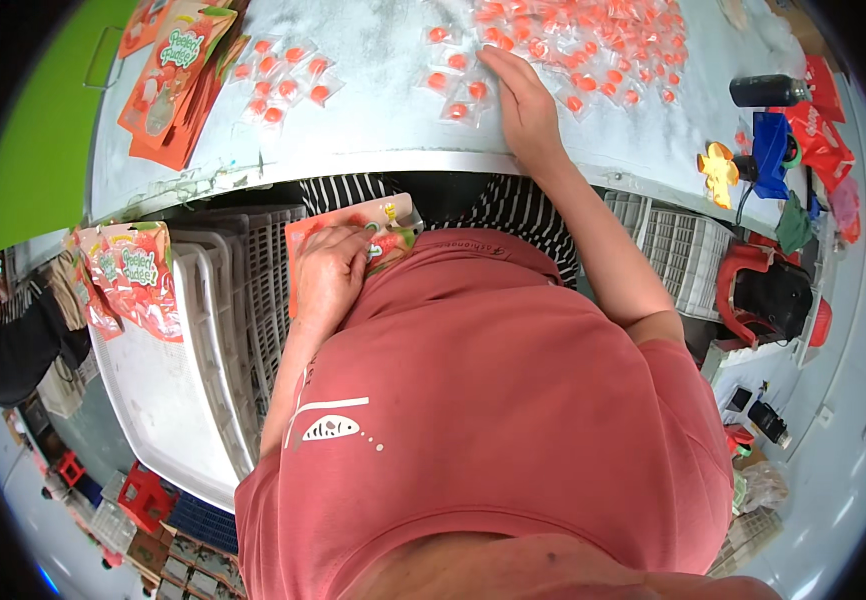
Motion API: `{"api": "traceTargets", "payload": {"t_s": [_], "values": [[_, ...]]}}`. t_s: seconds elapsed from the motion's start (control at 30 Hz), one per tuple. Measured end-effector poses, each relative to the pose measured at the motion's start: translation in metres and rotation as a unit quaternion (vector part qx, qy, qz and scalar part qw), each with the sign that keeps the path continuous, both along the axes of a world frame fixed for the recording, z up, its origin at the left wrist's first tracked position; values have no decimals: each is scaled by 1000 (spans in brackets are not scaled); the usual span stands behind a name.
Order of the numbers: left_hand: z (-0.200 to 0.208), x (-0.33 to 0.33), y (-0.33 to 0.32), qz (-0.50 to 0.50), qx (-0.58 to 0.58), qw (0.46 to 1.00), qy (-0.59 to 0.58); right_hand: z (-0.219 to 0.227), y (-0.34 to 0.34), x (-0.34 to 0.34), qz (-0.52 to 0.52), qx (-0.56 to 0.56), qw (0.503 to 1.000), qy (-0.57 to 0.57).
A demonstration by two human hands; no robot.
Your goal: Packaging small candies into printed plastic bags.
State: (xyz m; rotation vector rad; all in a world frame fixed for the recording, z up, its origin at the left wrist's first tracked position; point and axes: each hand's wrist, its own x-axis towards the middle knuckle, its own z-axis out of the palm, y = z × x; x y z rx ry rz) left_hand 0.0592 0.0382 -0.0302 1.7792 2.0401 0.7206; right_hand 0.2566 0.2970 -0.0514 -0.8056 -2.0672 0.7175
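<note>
My left hand (331, 262) is down at my lap below the table edge, its fingers curled over an orange candy pouch (389, 213). My right hand (525, 108) lies on the table with fingers stretched out and held together. Just left of its fingertips is a small group of clear-wrapped red candies (457, 88); the edge of the hand is beside them. To its right spreads a large heap of the same candies (593, 50). Another small candy group (285, 82) sits apart on the left side of the table.
A stack of flat orange pouches (178, 75) lies at the table's left. Filled pouches (133, 270) rest on white plastic trays (158, 385) standing left of me. At the right are a black bottle (768, 90), a yellow flower-shaped item (718, 173) and white crates (685, 255).
</note>
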Motion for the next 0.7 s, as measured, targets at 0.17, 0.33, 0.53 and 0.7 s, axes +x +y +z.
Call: {"api": "traceTargets", "payload": {"t_s": [0.17,0.33,0.53,0.7], "values": [[1,0,1,0,-8,1000,-2,-3,-5,-12,-2,-17,1000,2],[-2,0,3,-1,-8,1000,-5,-6,-11,-20,4,-14,998,-57],[-1,-2,2,0,-11,1000,0,-9,-7,-20,-2,-21,1000,-19],[-1,-2,4,2,-20,1000,-7,-14,-23,-48,2,91,991,-98]]}}
